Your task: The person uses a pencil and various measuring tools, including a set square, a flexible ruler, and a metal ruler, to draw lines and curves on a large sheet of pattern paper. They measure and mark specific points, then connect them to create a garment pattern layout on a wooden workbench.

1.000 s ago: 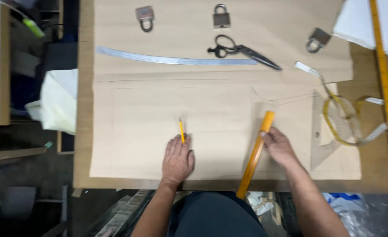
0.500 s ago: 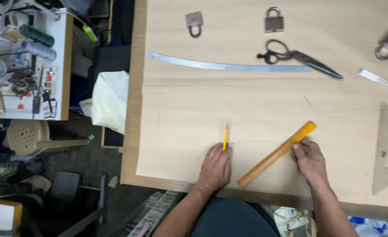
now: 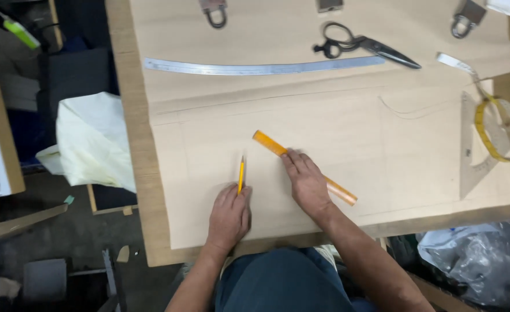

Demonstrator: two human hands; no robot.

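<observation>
The table [image 3: 133, 144] carries a broad sheet of tan paper [image 3: 382, 144]. On the sheet the right hand [image 3: 305, 184] lies flat, fingers together, pressing an orange ruler [image 3: 269, 144] that runs diagonally. Just left of it, the left hand [image 3: 229, 216] rests palm down, pinching a yellow pencil [image 3: 241, 173] that points away from the person.

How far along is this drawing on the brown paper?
Partly done, it seems. Faint pencil lines already cross the brown paper, including a curve near the clear set square. In hand: the left hand holds a yellow pencil, and the right hand presses an orange ruler flat. The scissors lie untouched above, so nothing looks cut yet.
</observation>
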